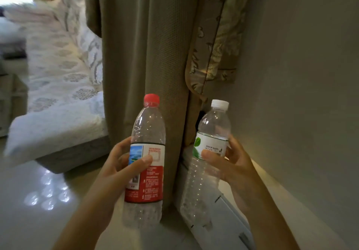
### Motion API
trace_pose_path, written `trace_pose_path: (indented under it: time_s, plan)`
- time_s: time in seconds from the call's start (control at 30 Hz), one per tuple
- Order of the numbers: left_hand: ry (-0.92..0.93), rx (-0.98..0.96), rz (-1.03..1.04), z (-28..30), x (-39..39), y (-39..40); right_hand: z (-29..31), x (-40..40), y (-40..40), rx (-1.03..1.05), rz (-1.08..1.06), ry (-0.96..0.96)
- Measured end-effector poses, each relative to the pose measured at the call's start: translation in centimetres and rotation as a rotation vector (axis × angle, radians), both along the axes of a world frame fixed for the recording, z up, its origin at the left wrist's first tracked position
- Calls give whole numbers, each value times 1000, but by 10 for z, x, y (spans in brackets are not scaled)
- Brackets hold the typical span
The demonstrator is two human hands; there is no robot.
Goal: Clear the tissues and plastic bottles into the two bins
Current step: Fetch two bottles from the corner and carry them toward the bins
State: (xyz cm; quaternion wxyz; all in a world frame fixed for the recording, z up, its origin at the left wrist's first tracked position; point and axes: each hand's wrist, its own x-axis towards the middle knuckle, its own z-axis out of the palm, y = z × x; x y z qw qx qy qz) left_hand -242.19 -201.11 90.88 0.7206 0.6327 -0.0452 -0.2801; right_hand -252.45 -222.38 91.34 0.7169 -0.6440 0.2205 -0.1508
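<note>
**Clear plastic, two bottles in hand, no bin in sight**

Clear plastic, item one: red-cap bottle [146, 158], upright, empty by the look of it, red and white label round its middle. Held in the air by the left hand [118, 174], thumb across the label front, fingers curled round the far side.

Item two: white-cap bottle [208, 152], clear, white label with a green leaf, upright with a slight tilt. Held by the right hand [231, 164], thumb on the label front, fingers wrapped behind. It stands just right of the first; the two do not touch.

Beneath and behind: pale glossy floor [29, 201] at lower left; a white ledge [223, 220] running along the wall [301, 75] at lower right, under the right-hand bottle. Further back: beige curtain [145, 46] with a patterned trim [213, 42] at centre; a bed [58, 75] with a white patterned cover at far left, blurred.

Step in hand, as judged: both bottles are picked up and in carriage toward disposal. Neither bin shows here, and no tissues are visible. The next move calls for finding the bins, choosing the one meant for bottles, then loosening each grip above its opening. Both grips sit mid-body, so the bottles should drop cleanly.
</note>
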Motion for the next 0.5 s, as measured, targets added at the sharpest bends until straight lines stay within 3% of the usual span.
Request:
trace_pose_path:
  time_s: [0.5]
  plan:
    - [-53,121,621,0,-98,183,-4,36,167,45,619,-18]
